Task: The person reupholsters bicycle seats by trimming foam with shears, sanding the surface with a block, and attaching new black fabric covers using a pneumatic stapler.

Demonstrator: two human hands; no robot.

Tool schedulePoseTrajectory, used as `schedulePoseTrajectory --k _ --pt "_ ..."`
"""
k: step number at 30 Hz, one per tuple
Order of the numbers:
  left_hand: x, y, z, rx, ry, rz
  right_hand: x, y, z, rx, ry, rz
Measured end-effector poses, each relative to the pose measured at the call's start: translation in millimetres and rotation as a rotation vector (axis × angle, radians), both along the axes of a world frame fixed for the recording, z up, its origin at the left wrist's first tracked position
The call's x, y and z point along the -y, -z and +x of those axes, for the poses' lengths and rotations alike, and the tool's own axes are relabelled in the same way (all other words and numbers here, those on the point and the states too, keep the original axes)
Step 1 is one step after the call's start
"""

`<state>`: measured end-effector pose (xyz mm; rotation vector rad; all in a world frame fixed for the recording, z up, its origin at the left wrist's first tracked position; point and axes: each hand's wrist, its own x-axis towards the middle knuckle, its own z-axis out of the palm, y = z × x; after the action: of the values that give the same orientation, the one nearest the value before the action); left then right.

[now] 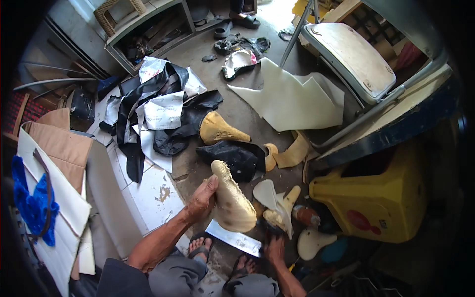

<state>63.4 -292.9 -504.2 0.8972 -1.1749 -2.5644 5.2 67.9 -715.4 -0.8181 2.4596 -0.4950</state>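
My left hand (202, 199) is closed around the edge of a cream saddle-shaped foam pad (233, 205), held up with its narrow end pointing away from me. One side of the pad looks rough and ragged. In my right hand (273, 248) is the dark handle of a large knife (235, 239). Its broad, shiny blade points left, just below the wide end of the pad; whether they touch I cannot tell. Beyond the pad lie a black saddle-shaped piece (237, 159) and a yellow foam saddle pad (220, 128). Cream foam pieces (284, 208) lie right of it.
Black and silver sheet scraps (163, 110) are heaped at the far left. A large pale foam sheet (297, 99) lies at the back, beside a metal-framed chair (354, 57). A yellow plastic stool (391, 198) lies tipped at the right. Folded sheets (54, 173) stand at the left.
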Motion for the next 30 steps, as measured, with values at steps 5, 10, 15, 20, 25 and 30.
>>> schedulePoseTrajectory --k 5,10,15,20,25,30 --pt "-11 46 -16 -0.190 0.001 -0.041 -11 55 9 -0.398 -0.029 -0.030" --pt "-27 57 -27 -0.302 -0.076 -0.057 -17 46 20 0.058 0.436 -0.124" --pt "-37 54 -26 -0.359 -0.061 -0.030 -63 -68 33 0.416 0.210 0.230" --pt "-39 50 -10 -0.400 -0.027 -0.118 -58 -170 33 0.480 0.382 -0.073" --pt "-42 40 4 -0.403 0.002 -0.111 3 -210 20 0.077 0.224 -0.385" --pt "-45 31 17 -0.382 0.019 -0.164 38 -218 10 -0.127 -0.070 -0.468"
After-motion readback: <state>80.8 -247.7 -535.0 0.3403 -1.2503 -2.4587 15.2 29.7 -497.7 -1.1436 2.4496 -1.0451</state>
